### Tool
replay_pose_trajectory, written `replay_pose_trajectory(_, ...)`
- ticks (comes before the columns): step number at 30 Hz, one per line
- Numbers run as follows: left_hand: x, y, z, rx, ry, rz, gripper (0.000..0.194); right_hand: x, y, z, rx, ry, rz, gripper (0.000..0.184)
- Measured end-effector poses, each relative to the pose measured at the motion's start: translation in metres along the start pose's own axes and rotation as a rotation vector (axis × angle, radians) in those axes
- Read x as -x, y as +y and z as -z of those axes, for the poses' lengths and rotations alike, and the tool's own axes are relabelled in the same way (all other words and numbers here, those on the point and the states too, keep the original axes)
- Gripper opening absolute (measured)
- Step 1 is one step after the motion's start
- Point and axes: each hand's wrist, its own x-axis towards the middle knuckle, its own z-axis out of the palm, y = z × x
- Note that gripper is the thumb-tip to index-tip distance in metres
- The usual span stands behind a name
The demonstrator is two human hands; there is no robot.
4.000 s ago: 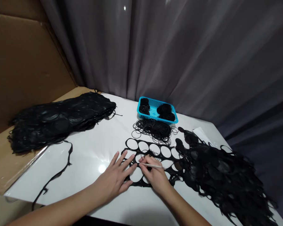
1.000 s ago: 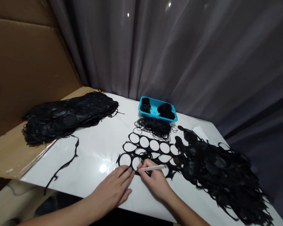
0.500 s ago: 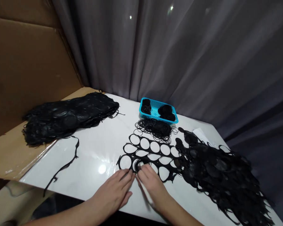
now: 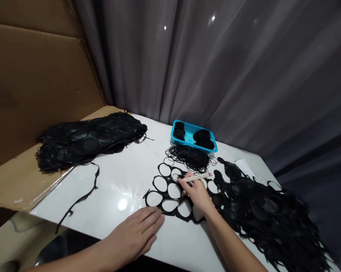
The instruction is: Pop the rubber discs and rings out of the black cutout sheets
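Observation:
A black perforated sheet (image 4: pixel 166 192) with rows of round holes lies on the white table. My left hand (image 4: pixel 140 228) rests flat, its fingertips at the sheet's near edge. My right hand (image 4: pixel 197 192) is closed around a slim white pen-like tool (image 4: pixel 197 177), whose lower end is by a hole in the upper part of the sheet. What the tool's tip touches is too small to make out. Beyond the sheet is a tangled heap of thin black rings (image 4: pixel 189 156).
A blue basket (image 4: pixel 189 138) with black pieces stands behind the ring heap. Black perforated scrap and discs (image 4: pixel 272 215) are piled at right. A folded black stack (image 4: pixel 88 139) lies at left by a cardboard box (image 4: pixel 42 75), with a loose black strip (image 4: pixel 82 196) nearer.
My right hand has moved up and right from beside my left hand, and the white tool now shows in it. My left hand stays near the sheet's edge. The camera view has shifted slightly.

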Motion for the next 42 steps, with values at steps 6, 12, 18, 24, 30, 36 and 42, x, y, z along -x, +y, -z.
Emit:
replay_pose_trajectory(6, 0.015, -0.010, 0.007, -0.076, 0.003, 0.006, 0.030, 0.022, -0.018, -0.041, -0.163, -0.217, -0.031, 0.026)
replay_pose_trajectory(12, 0.021, -0.012, 0.002, -0.075, 0.024, 0.043, 0.030, 0.041, -0.015, -0.067, 0.142, -0.247, 0.126, 0.022)
replay_pose_trajectory(18, 0.020, -0.011, 0.004, -0.048, -0.029, 0.056, 0.029, 0.048, -0.009, -0.072, 0.171, -0.237, 0.162, 0.021)
replay_pose_trajectory(24, 0.019, -0.011, 0.007, 0.016, -0.005, 0.074, 0.026, 0.049, -0.006, -0.072, 0.203, -0.221, 0.316, 0.020)
replay_pose_trajectory(30, 0.021, -0.011, 0.005, 0.021, -0.002, 0.083, 0.025, 0.060, 0.006, -0.078, 0.497, -0.210, 0.669, 0.020)
replay_pose_trajectory(36, 0.021, -0.012, 0.004, 0.031, -0.003, 0.088, 0.027, 0.030, 0.000, -0.053, 0.647, 0.008, 0.798, 0.022)
replay_pose_trajectory(42, 0.019, -0.011, 0.009, 0.038, -0.034, 0.074, 0.031, -0.017, -0.009, 0.028, 0.538, 0.545, 0.441, 0.024)
